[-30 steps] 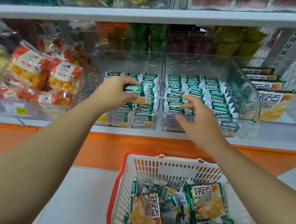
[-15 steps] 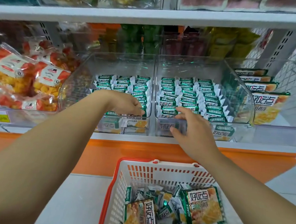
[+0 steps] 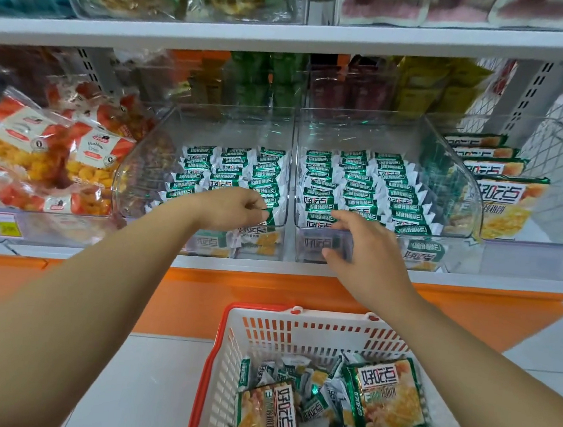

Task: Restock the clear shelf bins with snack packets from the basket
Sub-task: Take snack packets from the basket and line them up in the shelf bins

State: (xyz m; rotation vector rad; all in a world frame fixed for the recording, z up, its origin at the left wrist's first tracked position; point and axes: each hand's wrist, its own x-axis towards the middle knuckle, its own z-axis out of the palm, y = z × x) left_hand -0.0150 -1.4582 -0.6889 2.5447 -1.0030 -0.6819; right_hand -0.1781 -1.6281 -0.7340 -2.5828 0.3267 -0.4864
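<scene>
A white plastic shopping basket with an orange rim (image 3: 293, 312) sits low in the view. It holds a loose heap of small green-and-white snack packets (image 3: 292, 372) lying at all angles. Two larger yellow-and-green packets (image 3: 388, 397) lie flat on top of the heap, their long axes running roughly away from the viewer. Straight beyond the basket, on a white shelf (image 3: 473, 280), two clear bins stand side by side, touching. The left bin (image 3: 212, 127) is beyond the basket's left corner and the right bin (image 3: 455, 175) is beyond its right half. Both bins hold stocked packets (image 3: 355, 182) standing on edge in three rows that run from front to back. Each packet's long axis lies left to right, with its green printed edge upward. The person's left hand (image 3: 236, 209) reaches over the basket's left side into the front of the left bin. Its fingers and thumb are curled together, pinching the green end of one small packet (image 3: 267, 212); most of that packet is hidden, so its direction cannot be told. The right hand (image 3: 369, 252) reaches above the basket's middle to the front of the right bin. Its fingers are spread and only slightly bent, the index tip rests on the front row of packets, and the thumb lies against the outside of the front wall. Beyond and left of the basket are orange-and-white snack bags (image 3: 82, 159). Beyond and right of it stands a row of larger packets (image 3: 508, 200) facing forward.
</scene>
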